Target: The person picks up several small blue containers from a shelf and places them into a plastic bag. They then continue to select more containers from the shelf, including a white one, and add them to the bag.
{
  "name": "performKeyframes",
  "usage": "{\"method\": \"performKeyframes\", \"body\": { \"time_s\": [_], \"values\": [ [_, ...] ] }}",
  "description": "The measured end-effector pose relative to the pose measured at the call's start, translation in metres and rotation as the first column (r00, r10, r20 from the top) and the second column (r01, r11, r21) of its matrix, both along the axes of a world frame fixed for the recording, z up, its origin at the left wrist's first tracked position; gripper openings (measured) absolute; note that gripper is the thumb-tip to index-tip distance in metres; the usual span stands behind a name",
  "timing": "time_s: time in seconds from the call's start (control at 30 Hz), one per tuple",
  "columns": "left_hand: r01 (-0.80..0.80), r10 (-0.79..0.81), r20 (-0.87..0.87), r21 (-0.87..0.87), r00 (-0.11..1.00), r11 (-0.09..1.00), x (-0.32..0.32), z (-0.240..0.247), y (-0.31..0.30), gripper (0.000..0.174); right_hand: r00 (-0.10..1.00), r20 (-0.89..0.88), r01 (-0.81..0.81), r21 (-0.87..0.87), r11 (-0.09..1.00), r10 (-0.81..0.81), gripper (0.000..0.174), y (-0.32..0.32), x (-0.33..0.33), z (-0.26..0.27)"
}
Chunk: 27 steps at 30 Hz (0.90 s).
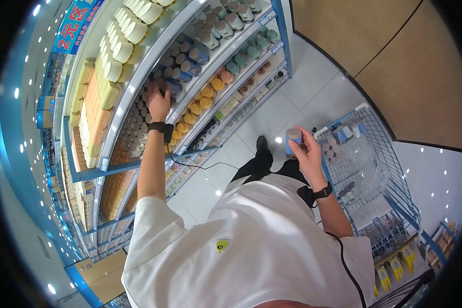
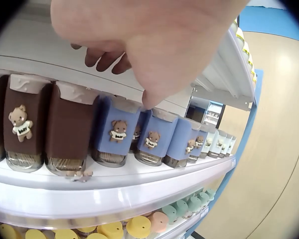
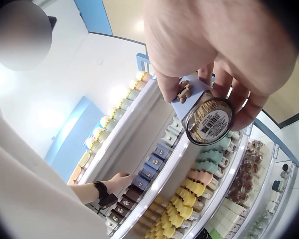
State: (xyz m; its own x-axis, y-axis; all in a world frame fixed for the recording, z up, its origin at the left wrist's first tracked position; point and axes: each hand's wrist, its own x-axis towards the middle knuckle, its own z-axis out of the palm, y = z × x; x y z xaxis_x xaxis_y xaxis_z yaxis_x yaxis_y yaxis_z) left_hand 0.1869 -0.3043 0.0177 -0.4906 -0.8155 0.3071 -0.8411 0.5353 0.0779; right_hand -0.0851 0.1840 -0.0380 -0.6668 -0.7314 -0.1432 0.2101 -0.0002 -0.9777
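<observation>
My right hand (image 1: 309,154) holds a blue container (image 1: 293,139) with a brown lid, upright beside the cart. In the right wrist view, its fingers and thumb are around that container (image 3: 187,99), whose clear base with a barcode label faces the camera. My left hand (image 1: 159,102) reaches over the shelf where brown and blue containers meet. The left wrist view puts this hand (image 2: 154,45) above the row, its thumb tip by the lid of a blue bear container (image 2: 152,137); brown containers (image 2: 70,132) stand alongside. Nothing is visible in its grasp.
Lower shelves carry yellow lidded items (image 1: 195,109) and green ones (image 1: 252,51); cream cups (image 1: 123,51) line the upper shelf. A blue wire cart (image 1: 395,169) with several containers and clear bags stands at the right. A thin cable (image 1: 205,167) hangs from the left wrist.
</observation>
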Motion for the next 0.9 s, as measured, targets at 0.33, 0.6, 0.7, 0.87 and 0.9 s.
{"method": "performKeyframes", "body": {
  "time_s": [0.33, 0.6, 0.7, 0.87, 0.9],
  "values": [
    [0.024, -0.021, -0.096, 0.035, 0.995, 0.999, 0.026, 0.008, -0.002, 0.079, 1.0, -0.002, -0.012, 0.003, 1.0, 0.012, 0.049, -0.004, -0.001, 0.001],
    [0.024, 0.043, 0.364, -0.177, 0.93, 0.984, 0.027, 0.004, 0.022, 0.094, 1.0, 0.0, -0.031, 0.002, 1.0, 0.031, 0.048, -0.008, 0.001, 0.0],
    [0.047, 0.012, 0.346, -0.164, 0.938, 0.985, 0.038, -0.008, 0.015, 0.099, 0.999, -0.004, -0.032, 0.009, 0.999, 0.032, 0.048, -0.007, 0.001, -0.001],
    [0.037, -0.018, 0.234, -0.078, 0.972, 0.996, 0.045, -0.017, 0.007, 0.103, 0.999, -0.002, -0.037, 0.028, 0.999, 0.037, 0.048, -0.006, 0.0, -0.004],
    [0.041, -0.022, 0.251, -0.071, 0.968, 0.997, 0.045, -0.016, 0.006, 0.101, 0.999, 0.0, -0.032, 0.026, 0.999, 0.032, 0.048, -0.006, 0.001, -0.005]
  ]
}}
